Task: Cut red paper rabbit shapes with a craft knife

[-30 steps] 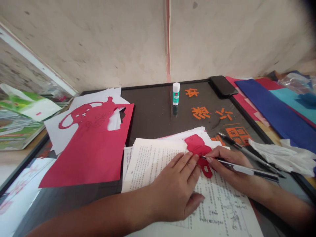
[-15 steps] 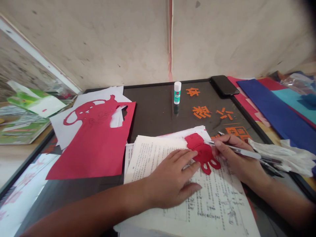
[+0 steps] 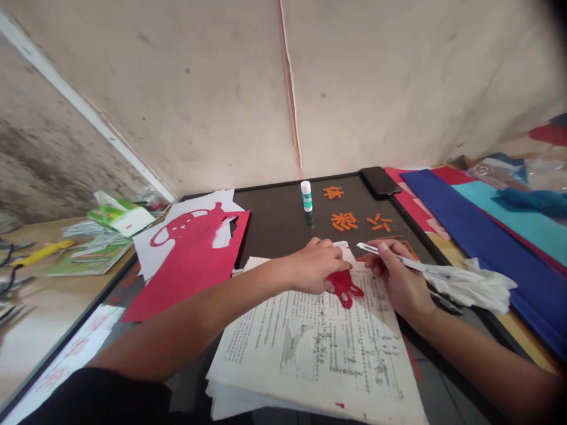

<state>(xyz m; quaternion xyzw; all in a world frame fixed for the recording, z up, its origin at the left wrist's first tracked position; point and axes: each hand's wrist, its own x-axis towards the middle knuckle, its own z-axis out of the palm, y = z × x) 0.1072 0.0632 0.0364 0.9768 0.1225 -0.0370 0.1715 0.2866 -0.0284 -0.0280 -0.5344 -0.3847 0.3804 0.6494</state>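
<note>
A red paper cutout [image 3: 344, 290] with looped, ear-like ends lies over the printed pages. My left hand [image 3: 316, 265] is closed on its upper part, fingers bent over it and covering much of the shape. To the right, my right hand [image 3: 401, 283] grips a slim, pen-shaped craft knife [image 3: 410, 262], its tip pointing left and lifted clear of the cutout. Beneath both hands is a thick stack of printed sheets [image 3: 261, 348] with handwriting on it.
A glue stick [image 3: 306, 198] stands upright near orange cut characters [image 3: 343, 222]. At the back is a black phone [image 3: 380, 182]. Cut red paper [image 3: 195, 268] lies left, coloured sheets [image 3: 478, 236] right. White gloves [image 3: 478, 286] and pens sit by my right wrist.
My left hand has gone from lying flat on the cutout to closing on its upper part. The craft knife has lifted away from the cutout's edge. The view has shifted.
</note>
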